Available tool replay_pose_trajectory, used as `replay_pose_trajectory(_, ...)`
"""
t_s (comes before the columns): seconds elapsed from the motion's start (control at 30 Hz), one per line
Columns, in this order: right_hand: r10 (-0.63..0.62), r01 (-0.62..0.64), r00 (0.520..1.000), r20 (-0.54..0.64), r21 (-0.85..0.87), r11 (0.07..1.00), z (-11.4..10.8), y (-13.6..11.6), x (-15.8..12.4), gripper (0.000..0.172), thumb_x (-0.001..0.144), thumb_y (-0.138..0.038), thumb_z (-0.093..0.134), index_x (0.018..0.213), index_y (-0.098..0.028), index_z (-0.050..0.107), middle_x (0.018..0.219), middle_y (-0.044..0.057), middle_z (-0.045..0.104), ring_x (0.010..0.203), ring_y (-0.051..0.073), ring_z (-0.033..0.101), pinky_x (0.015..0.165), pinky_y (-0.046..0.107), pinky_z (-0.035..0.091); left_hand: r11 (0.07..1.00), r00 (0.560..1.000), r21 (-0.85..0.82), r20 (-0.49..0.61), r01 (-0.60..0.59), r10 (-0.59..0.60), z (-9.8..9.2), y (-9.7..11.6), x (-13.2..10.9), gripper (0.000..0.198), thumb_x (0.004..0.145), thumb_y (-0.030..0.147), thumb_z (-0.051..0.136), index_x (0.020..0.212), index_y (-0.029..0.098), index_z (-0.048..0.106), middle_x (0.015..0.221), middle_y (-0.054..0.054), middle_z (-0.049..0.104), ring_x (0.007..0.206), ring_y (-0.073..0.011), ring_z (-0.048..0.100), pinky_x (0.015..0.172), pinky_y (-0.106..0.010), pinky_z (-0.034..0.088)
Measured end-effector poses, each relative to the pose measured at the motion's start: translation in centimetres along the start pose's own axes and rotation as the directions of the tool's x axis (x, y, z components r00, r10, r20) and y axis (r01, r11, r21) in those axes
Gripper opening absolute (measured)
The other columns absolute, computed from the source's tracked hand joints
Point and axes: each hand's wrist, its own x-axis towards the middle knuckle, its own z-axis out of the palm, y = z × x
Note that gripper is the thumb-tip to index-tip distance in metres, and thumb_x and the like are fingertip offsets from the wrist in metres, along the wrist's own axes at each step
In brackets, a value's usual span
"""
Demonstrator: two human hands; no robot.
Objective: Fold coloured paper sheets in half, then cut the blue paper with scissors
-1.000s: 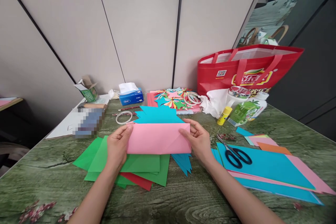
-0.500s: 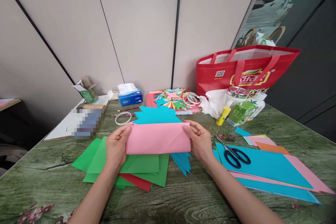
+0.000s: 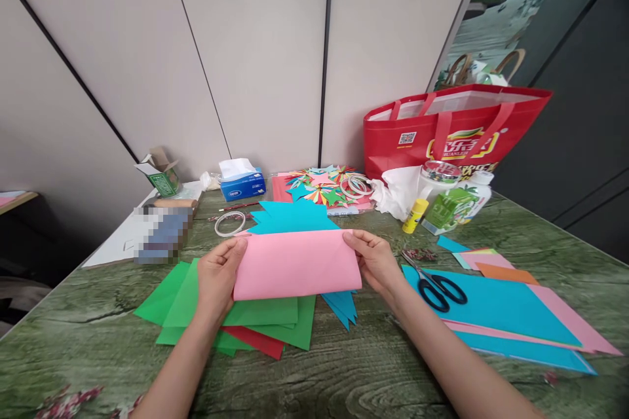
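A folded pink sheet of paper (image 3: 297, 265) is held over the table between both hands. My left hand (image 3: 217, 275) pinches its left end with thumb on top. My right hand (image 3: 377, 260) grips its right end, fingers curled round the edge. Under the pink sheet lie green sheets (image 3: 187, 301), a red sheet (image 3: 255, 339) and blue cut paper with pointed edges (image 3: 292, 217).
Black scissors (image 3: 435, 288) lie on blue and pink sheets (image 3: 506, 314) at the right. Behind stand a red bag (image 3: 452, 134), a yellow glue stick (image 3: 413, 216), a tissue box (image 3: 242, 183), tape rings (image 3: 230, 222) and coloured paper stars (image 3: 324, 186).
The pink sheet has been smoothed and now looks slightly taller, its lower edge lower over the green sheets. Both hands stay at its ends. The view has shifted a little to the right.
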Motion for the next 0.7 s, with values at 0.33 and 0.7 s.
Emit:
replay_pose_trajectory(0.33,0.12,-0.092,0.992,0.045,-0.403,0.91,-1.8,0.5,0.9,0.022,0.05,-0.032,0.076,0.057,-0.015,0.063,0.051,-0.001,0.061,0.045,0.011,0.054,0.045,0.023,0.046,0.932,0.933,0.303,0.235,0.197,-0.274,-1.2,1.4,0.8,0.025,0.047,0.036,0.077,0.055,0.013,0.068,0.049,-0.004,0.061,0.042,-0.0121,0.051,0.038,-0.02,0.038)
replay_pose_trajectory(0.7,-0.054,0.205,0.978,0.203,-0.868,0.453,-2.4,2.0,1.3,0.012,0.062,-0.028,0.059,0.055,-0.019,0.057,0.052,-0.002,0.055,0.049,0.012,0.047,0.047,0.023,0.032,0.772,0.91,0.634,0.343,-0.039,-0.235,-2.8,-0.9,1.8,0.009,0.051,0.026,0.065,0.047,0.018,0.062,0.038,0.001,0.051,0.034,-0.0123,0.044,0.034,-0.021,0.028)
